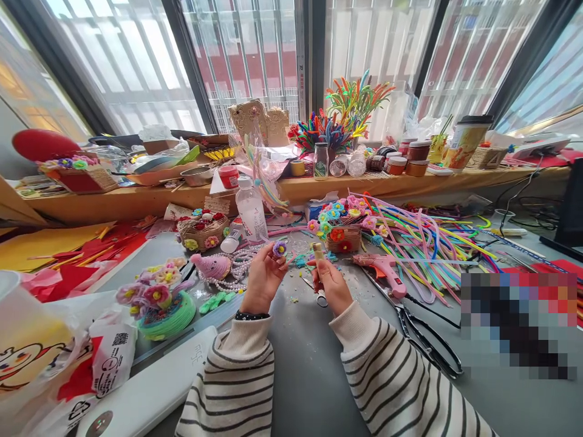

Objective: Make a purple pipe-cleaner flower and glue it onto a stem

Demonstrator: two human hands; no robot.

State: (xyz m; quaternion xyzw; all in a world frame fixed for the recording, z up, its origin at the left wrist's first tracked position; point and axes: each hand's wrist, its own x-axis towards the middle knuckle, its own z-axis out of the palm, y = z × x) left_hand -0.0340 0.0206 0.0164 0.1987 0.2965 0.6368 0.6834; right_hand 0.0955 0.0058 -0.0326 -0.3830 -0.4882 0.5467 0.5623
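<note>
My left hand [263, 278] pinches a small purple pipe-cleaner flower [279, 247] with a yellow centre, held up above the grey table [305, 364]. My right hand [332, 284] grips a small beige stick-like piece [317, 251] upright, close beside the flower. Small scissors [320, 297] lie on the table just under my right hand. Both sleeves are cream with dark stripes.
A pink glue gun [382, 267] and large black scissors [423, 340] lie to the right, beside a spread of coloured pipe cleaners [428, 237]. Flower baskets [344, 233], a plastic bottle [252, 212], a pearl string [237, 267] and a green flower pot [159, 306] stand left and ahead. A cluttered window shelf [319, 182] runs behind.
</note>
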